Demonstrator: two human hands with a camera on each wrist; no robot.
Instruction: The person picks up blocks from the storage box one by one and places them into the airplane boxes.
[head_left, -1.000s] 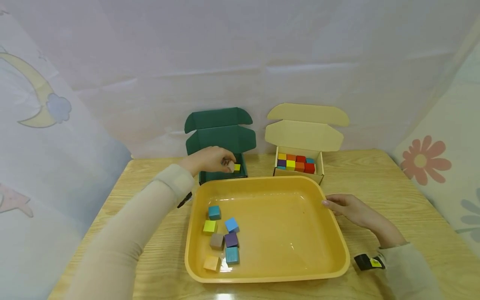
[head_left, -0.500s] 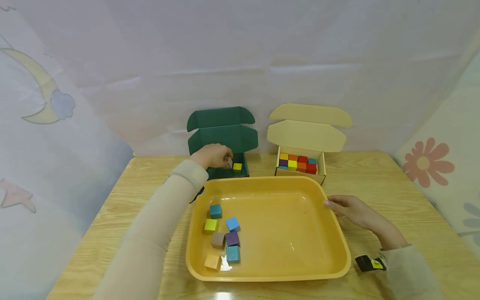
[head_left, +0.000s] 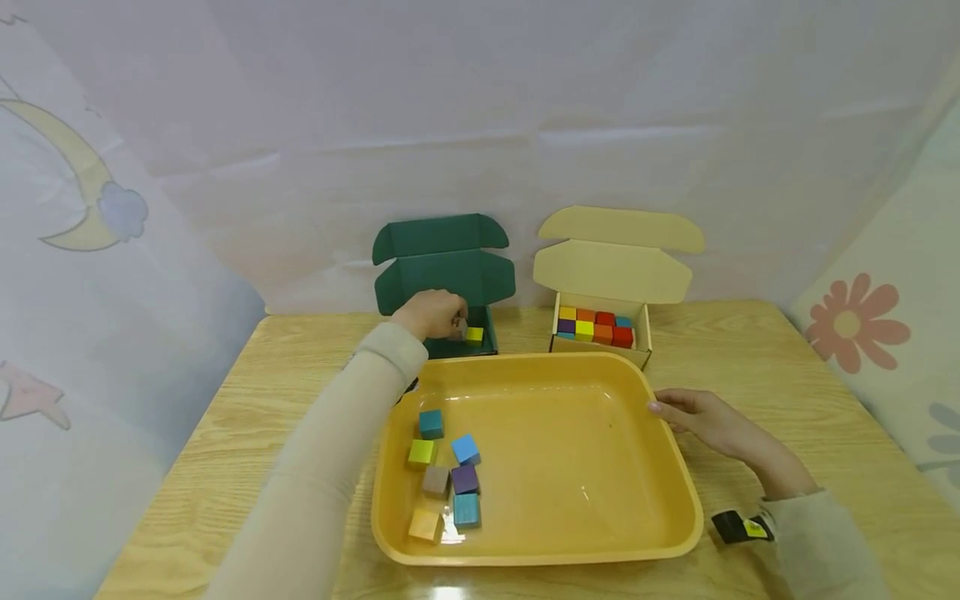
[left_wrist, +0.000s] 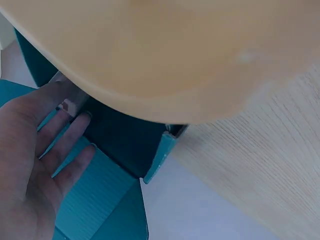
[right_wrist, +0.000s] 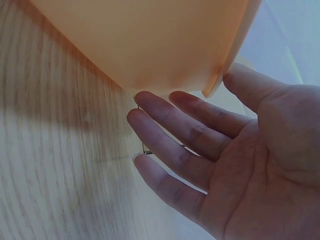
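Observation:
My left hand (head_left: 433, 315) reaches into the green cardboard box (head_left: 453, 277) and pinches a greyish block (head_left: 461, 330) between thumb and fingers. Beside that block lies a yellow block (head_left: 474, 336). In the left wrist view the block (left_wrist: 76, 100) is partly hidden by the thumb and the tray's edge. My right hand (head_left: 701, 422) holds the right rim of the yellow tray (head_left: 570, 467), thumb over the edge and fingers along the outside. Inside the tray, on its left side, sit several blocks, among them a purple block (head_left: 464, 478) and a light-blue block (head_left: 466, 449).
A cream cardboard box (head_left: 639, 327) with its lid up stands to the right of the green one, holding several coloured blocks. The tray stands in front of both boxes on a wooden table (head_left: 300, 400). A curtain (head_left: 450, 125) hangs behind.
My left hand has moved slightly right and lower into the green box, with the greyish block now beside the yellow one. The right hand stays on the tray rim.

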